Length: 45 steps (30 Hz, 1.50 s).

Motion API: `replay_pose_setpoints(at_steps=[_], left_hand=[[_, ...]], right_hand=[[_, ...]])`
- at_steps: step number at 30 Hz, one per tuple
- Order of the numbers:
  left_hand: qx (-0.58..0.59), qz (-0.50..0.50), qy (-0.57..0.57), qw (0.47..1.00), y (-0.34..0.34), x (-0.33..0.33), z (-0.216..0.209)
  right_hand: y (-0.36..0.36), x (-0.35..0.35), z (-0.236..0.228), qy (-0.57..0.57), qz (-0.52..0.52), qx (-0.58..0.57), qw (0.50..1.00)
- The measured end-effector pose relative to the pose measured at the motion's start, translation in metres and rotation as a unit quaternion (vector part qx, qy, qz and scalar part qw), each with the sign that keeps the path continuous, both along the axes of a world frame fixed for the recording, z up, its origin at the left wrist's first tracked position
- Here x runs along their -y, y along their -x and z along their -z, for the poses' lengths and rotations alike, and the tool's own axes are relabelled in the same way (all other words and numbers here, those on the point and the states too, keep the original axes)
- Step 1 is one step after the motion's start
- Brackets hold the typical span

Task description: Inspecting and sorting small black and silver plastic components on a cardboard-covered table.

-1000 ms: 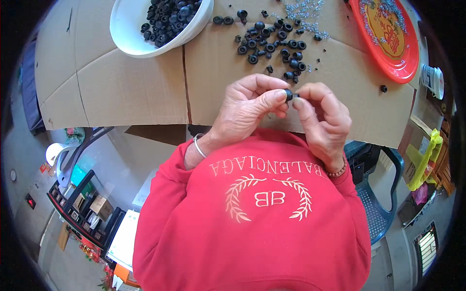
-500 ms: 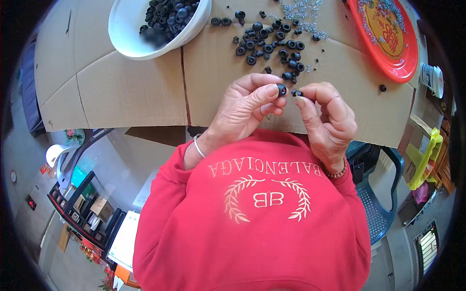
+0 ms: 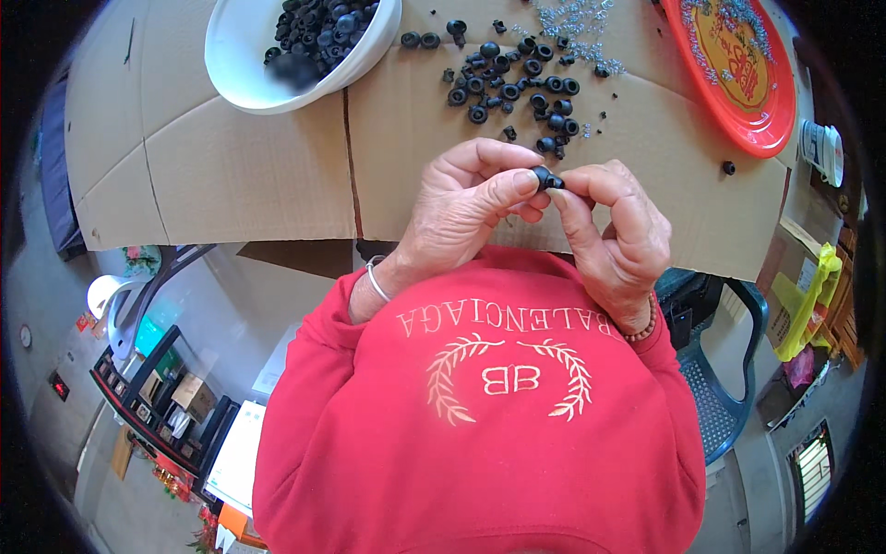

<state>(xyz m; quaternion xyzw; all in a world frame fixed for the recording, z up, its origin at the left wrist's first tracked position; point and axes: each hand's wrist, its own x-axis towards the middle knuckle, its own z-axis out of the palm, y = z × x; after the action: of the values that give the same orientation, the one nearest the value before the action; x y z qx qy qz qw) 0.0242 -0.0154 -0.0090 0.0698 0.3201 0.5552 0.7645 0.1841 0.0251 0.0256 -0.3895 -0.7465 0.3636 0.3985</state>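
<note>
Between thumb and fingers, my left hand [image 3: 480,194] pinches a round black plastic cap [image 3: 542,175]. My right hand [image 3: 620,226] grips a smaller black plastic plug [image 3: 556,182] and presses it against the cap's open side, so the two pieces touch. Both hands are held just above the cardboard's near edge, in front of my red sweatshirt. Just beyond them lies a loose spread of similar black parts [image 3: 509,92], some round caps and some small plugs. Small clear or silvery springs [image 3: 577,26] lie behind that spread.
A white bowl [image 3: 226,69] heaped with black parts stands at the far left. At the far right, a red plate [image 3: 771,129] holds more springs. Flattened cardboard [image 3: 258,175] covers the table. A dark green plastic chair [image 3: 724,406] stands to the right, below table level.
My right hand has moved left and brought the small black plug against the cap. The cap has turned in my left fingers, its opening now facing the plug.
</note>
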Motion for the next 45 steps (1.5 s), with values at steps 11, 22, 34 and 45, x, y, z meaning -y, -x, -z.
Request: replay_pose_setpoints(at_steps=[11,22,34,45], left_hand=[[-0.049,-0.007,-0.014,0.999,0.0002,-0.0008,-0.0024],[-0.036,0.004,-0.026,0.999,0.0004,-0.0017,0.0040],[-0.027,-0.006,-0.029,0.999,0.0008,-0.0003,0.0058],[-0.022,0.000,-0.029,0.999,0.0015,-0.0005,0.0055]], right_hand=[[0.0019,-0.0003,-0.0014,-0.013,-0.009,0.012,1.000],[0.0064,0.0013,0.0014,0.003,0.018,-0.029,0.999],[0.0036,0.0007,0.0042,-0.015,-0.003,-0.022,1.000],[0.0055,0.0008,0.0044,-0.022,-0.009,-0.022,0.999]])
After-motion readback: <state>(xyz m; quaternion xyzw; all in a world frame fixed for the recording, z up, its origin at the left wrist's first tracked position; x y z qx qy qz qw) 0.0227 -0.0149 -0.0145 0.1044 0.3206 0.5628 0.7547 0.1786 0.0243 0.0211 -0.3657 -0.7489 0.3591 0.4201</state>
